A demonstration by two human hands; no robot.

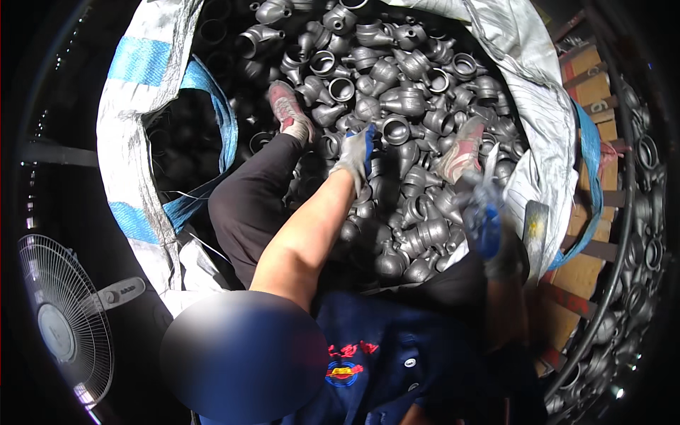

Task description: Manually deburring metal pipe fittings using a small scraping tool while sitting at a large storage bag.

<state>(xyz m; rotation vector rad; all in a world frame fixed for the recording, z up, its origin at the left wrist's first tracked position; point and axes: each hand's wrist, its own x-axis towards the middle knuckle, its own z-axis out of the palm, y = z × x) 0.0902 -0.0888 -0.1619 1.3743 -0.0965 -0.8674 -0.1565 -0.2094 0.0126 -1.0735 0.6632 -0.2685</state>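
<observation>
Dull grey, bulb-shaped metal castings (404, 101), several with round open mouths and short necks, lie heaped in a large white woven bulk bag (542, 106). My left hand (356, 152), in a grey and blue glove, reaches down to the middle of the heap. Its fingertips are at the castings, and I cannot make out whether they grip one. On the right, my right hand (489, 227), in a similar glove, is smeared by motion above the heap near my right leg. A blurred grey shape shows at its far side; whether the hand holds it is unclear.
My feet in reddish shoes (286, 106) rest on the castings inside the bag. Blue straps (225, 117) loop along the bag's sides. A fan (64, 333) stands at the lower left. Beyond the bag at right are wooden boards (591, 85), a dark curved bar and more castings (641, 212).
</observation>
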